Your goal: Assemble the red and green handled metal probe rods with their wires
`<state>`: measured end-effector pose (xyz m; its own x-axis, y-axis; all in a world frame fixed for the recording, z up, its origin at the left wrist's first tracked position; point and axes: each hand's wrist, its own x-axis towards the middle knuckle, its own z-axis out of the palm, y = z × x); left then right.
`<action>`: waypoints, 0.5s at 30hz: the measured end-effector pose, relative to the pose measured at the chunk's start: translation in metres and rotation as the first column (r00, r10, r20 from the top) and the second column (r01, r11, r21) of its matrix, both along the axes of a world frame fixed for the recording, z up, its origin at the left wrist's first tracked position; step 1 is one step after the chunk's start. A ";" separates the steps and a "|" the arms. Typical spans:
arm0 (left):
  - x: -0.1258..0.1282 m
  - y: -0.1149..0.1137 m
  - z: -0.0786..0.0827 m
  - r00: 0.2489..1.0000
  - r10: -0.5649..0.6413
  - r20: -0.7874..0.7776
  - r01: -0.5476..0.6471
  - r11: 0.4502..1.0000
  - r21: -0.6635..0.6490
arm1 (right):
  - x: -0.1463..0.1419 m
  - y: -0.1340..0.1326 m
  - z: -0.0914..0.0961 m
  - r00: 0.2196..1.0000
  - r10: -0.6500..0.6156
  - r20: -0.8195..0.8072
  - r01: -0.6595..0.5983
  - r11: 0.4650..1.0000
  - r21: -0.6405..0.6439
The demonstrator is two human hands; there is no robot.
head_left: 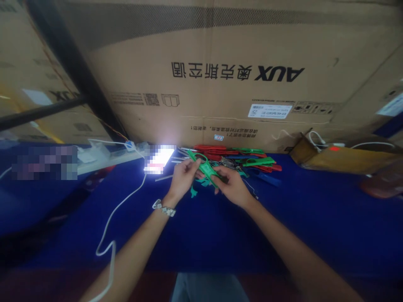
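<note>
Both hands hold a flat, long green plastic piece [207, 168] tilted above the blue tabletop. A rounded loop shows near its upper end. My left hand [185, 174], with a metal watch on the wrist, pinches its left side. On the lower right end, the thumb and fingers of my right hand [229, 182] are closed. Just behind the hands lies a pile of red plastic pieces [209, 149], green plastic pieces [256, 161] and blue pieces [266, 178]. Thin metal rods [165, 178] stick out of the pile at the left. A small teal piece [194, 192] lies below my left hand.
A glowing phone-like screen [165, 157], partly pixelated, stands left of the pile with a white cable [118, 201] running toward me. Behind rises a large cardboard box [208, 42]. A brown box [336, 157] with white cables sits at right, and a power strip [100, 157] at left.
</note>
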<state>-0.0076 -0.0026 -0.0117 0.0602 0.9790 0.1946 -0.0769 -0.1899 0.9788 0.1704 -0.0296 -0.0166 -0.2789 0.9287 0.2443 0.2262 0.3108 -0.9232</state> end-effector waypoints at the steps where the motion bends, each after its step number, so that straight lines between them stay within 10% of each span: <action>1: 0.001 0.000 0.000 1.000 0.000 0.014 0.000 1.000 -0.013 | 0.000 0.000 0.000 0.999 -0.003 -0.042 0.002 1.000 -0.024; 9: 0.000 -0.001 -0.005 0.996 0.041 -0.076 -0.043 0.999 -0.024 | 0.007 0.015 0.000 0.965 -0.256 -0.061 0.254 0.967 -0.025; 15: -0.005 -0.002 -0.010 0.955 0.183 -0.233 -0.156 0.979 0.129 | 0.026 0.045 0.002 0.849 -0.408 0.335 0.368 0.913 0.179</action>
<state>-0.0125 -0.0041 -0.0215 -0.0464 0.9530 0.2994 0.2025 -0.2845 0.9370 0.1967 0.0149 -0.0142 0.0121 0.9543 0.2987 0.6562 0.2178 -0.7225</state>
